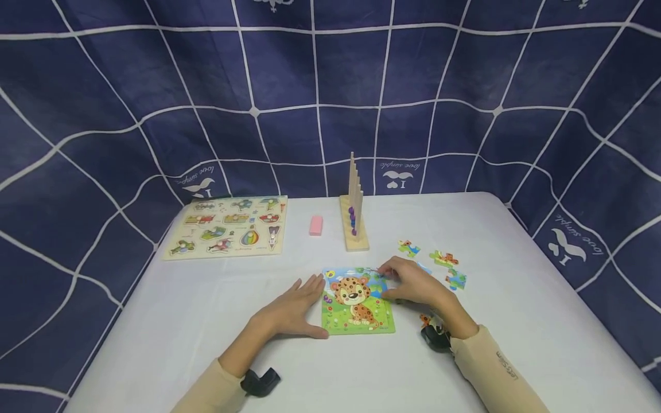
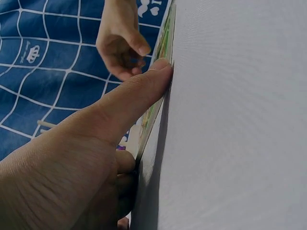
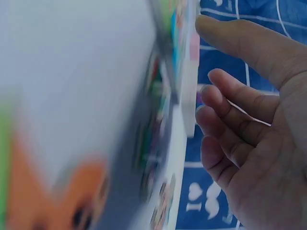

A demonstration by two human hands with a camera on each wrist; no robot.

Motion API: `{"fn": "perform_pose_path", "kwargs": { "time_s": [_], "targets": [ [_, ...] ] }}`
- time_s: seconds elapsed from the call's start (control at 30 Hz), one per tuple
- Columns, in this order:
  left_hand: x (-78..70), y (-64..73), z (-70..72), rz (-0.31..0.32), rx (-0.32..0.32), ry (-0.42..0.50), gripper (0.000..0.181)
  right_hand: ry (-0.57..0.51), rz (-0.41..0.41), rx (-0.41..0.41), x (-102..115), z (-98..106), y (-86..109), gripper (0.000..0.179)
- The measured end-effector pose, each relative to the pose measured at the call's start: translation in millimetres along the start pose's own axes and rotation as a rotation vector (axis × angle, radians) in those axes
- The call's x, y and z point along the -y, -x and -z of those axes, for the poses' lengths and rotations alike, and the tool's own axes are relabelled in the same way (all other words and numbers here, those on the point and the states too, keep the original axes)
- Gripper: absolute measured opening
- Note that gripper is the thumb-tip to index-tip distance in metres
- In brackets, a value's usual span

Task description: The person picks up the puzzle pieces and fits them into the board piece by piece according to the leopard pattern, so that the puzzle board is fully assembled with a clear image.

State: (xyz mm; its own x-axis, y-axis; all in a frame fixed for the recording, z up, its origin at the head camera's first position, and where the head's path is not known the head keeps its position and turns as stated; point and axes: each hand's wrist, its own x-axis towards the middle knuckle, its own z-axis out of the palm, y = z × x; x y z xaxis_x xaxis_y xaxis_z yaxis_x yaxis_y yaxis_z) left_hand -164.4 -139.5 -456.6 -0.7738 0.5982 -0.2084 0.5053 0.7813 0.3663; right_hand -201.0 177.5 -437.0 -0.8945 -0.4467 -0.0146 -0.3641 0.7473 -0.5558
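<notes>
Viewed remotely, I record a peg stand [image 1: 356, 201], its pegs stepped in height, with purple and blue beads low on them. Left of the stand I note a board [image 1: 242, 226] bearing vehicle pictures, lying flat. Between stand and board I find a pink block [image 1: 315, 225]. Under the stand I log a white table [image 1: 232, 298]; behind it, a navy cloth [image 1: 289, 74] with white grid lines, hanging in folds.
</notes>
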Motion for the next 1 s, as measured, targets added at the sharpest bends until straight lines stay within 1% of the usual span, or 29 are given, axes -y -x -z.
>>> {"fn": "perform_pose_path", "kwargs": {
  "time_s": [0.1,0.17,0.4,0.5,0.6,0.8,1.0],
  "targets": [
    [-0.3,-1.1,-2.0,-0.005,0.0,0.009,0.12,-0.004,-0.04,-0.016,-12.3,5.6,10.1,0.049],
    [-0.8,-1.5,-3.0,0.003,0.005,0.004,0.12,-0.013,-0.06,-0.029,-20.0,10.3,15.5,0.048],
    [-0.4,-2.6,-5.1,0.005,-0.007,-0.005,0.121,-0.049,-0.121,-0.071,-43.7,29.1,25.6,0.048],
    [-0.3,-3.0,-5.1,0.002,-0.01,-0.005,0.121,-0.013,-0.158,-0.104,-53.0,34.0,29.3,0.048],
    [-0.6,-2.6,-4.4,0.004,-0.008,-0.012,0.121,0.021,-0.166,-0.122,-60.8,36.4,31.4,0.049],
    [-0.6,-1.6,-3.5,0.01,-0.007,-0.022,0.121,0.008,-0.176,-0.101,-71.4,39.3,32.7,0.048],
    [-0.6,-2.3,-2.9,0.013,-0.01,-0.03,0.122,0.013,-0.183,-0.069,-76.4,41.6,32.2,0.048]
  ]
}}
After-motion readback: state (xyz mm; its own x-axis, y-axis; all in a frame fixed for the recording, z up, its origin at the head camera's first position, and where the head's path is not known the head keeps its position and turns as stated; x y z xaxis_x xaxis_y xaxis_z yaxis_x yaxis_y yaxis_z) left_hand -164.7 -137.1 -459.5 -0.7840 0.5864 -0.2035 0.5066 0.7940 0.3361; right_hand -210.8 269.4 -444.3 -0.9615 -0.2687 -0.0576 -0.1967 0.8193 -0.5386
